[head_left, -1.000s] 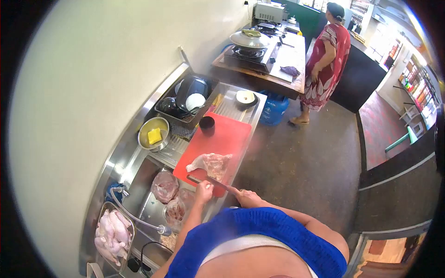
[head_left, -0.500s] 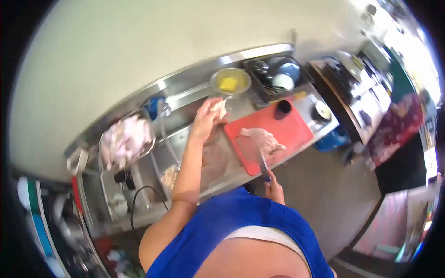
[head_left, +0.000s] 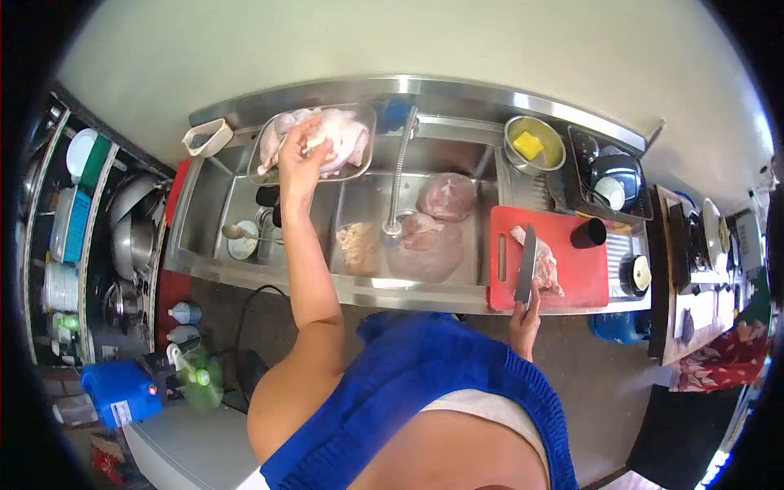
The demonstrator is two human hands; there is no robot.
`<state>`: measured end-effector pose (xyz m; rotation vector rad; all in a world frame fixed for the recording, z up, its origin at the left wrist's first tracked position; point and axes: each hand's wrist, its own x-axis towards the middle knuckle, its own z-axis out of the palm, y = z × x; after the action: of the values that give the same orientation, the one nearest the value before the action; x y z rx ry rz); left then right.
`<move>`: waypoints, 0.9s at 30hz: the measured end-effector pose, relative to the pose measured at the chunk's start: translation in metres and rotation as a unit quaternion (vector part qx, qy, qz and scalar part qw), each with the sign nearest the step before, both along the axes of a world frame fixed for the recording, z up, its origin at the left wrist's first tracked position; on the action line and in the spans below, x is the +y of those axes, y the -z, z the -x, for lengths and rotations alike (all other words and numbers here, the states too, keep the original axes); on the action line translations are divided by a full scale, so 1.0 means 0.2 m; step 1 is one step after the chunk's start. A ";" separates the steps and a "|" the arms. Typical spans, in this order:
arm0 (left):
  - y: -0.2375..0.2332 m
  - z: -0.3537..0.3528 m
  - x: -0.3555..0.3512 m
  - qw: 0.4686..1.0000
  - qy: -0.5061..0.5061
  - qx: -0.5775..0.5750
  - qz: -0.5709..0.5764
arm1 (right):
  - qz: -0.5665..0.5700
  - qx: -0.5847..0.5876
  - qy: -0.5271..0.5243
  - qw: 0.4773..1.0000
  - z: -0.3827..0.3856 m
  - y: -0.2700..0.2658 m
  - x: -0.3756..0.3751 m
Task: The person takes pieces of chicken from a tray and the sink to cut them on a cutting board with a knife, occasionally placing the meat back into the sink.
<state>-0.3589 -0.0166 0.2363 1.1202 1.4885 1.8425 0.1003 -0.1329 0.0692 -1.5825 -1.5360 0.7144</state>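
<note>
The knife (head_left: 527,265) is held by the right hand (head_left: 524,320), whose grip is closed firmly around the handle. The blade is pointed toward the wall and is seen across the left part of a raw chicken piece (head_left: 548,265); whether the piece is touched by it cannot be told. This piece is laid on the red cutting board (head_left: 590,282), which is placed at the right end of the steel table (head_left: 441,297).

The left hand (head_left: 302,153) is reached far to the other side, over the tray (head_left: 369,155) where whole raw chicken (head_left: 347,137) is piled. Its fingers are partly bent, and it cannot be told if something is caught in this grip.

Between the two hands, the sink (head_left: 482,255) is crossed by a flexible faucet (head_left: 399,175). In the basin are seen a rounded pink piece of meat (head_left: 447,196), more meat just beside it, and a pale chunky heap (head_left: 356,247). On the board a black cup (head_left: 588,233) is stood, and behind the board a yellow block (head_left: 527,145) is kept in a metal bowl (head_left: 555,153).
</note>
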 end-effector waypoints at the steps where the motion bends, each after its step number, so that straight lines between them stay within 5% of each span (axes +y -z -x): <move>1: 0.07 0.04 -0.03 1.000 -0.007 0.001 0.002 | 0.002 0.001 -0.007 1.000 0.00 0.00 0.01; 6: 0.61 0.29 -0.13 0.972 0.012 0.120 0.202 | -0.029 -0.014 -0.031 0.999 0.00 0.03 0.07; 9: 0.66 0.24 -0.19 0.899 0.038 0.253 0.356 | -0.009 -0.004 -0.032 0.999 0.02 -0.02 0.07; 12: 0.64 0.18 -0.18 0.869 0.083 0.162 0.461 | 0.021 0.006 -0.026 0.999 0.01 -0.02 0.06; 14: 0.61 0.17 -0.16 0.874 0.063 0.226 0.426 | 0.028 0.003 -0.003 1.000 -0.01 0.02 0.07; 16: 0.59 0.17 -0.09 0.876 0.037 0.321 0.358 | -0.125 -0.047 -0.017 0.991 -0.05 0.06 0.07; 19: 0.57 0.18 0.06 0.918 0.057 0.325 0.220 | 0.036 0.007 0.055 0.998 -0.08 0.00 0.00; 21: 0.26 -0.06 0.09 0.913 0.018 0.359 0.193 | -0.054 0.000 0.078 0.995 -0.11 0.03 -0.02; 22: 0.11 -0.20 0.10 0.924 0.041 0.341 0.169 | 0.026 -0.004 0.110 0.994 -0.15 0.06 -0.06; 24: -0.07 -0.42 0.15 0.937 0.106 0.313 0.108 | -0.019 -0.003 0.136 0.990 -0.17 0.09 -0.11; 27: -0.07 -0.73 0.30 0.929 0.226 0.291 0.028 | -0.001 -0.016 0.187 0.982 -0.23 0.11 -0.21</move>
<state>-0.2125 0.0429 0.2495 1.9063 1.3950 1.1949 0.1467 -0.1740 0.0479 -1.8209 -1.2106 0.4773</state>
